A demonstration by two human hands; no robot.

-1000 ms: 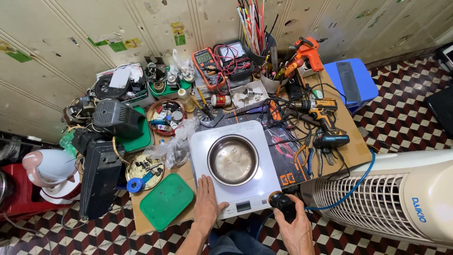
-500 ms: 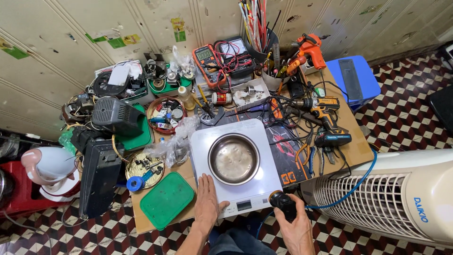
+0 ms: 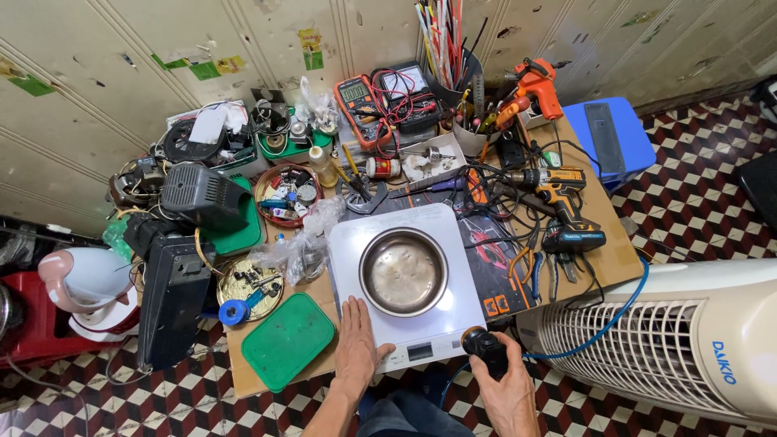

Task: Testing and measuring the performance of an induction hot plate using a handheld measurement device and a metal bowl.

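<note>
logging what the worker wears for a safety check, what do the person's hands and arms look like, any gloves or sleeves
Both are bare: the left hand and right hand have no gloves, and no rings or watch are visible. The forearms show no sleeves as far as the frame's bottom edge.

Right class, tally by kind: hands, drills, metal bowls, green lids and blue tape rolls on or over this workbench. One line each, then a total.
hands: 2
drills: 2
metal bowl: 1
green lid: 1
blue tape roll: 1
Total: 7
</note>
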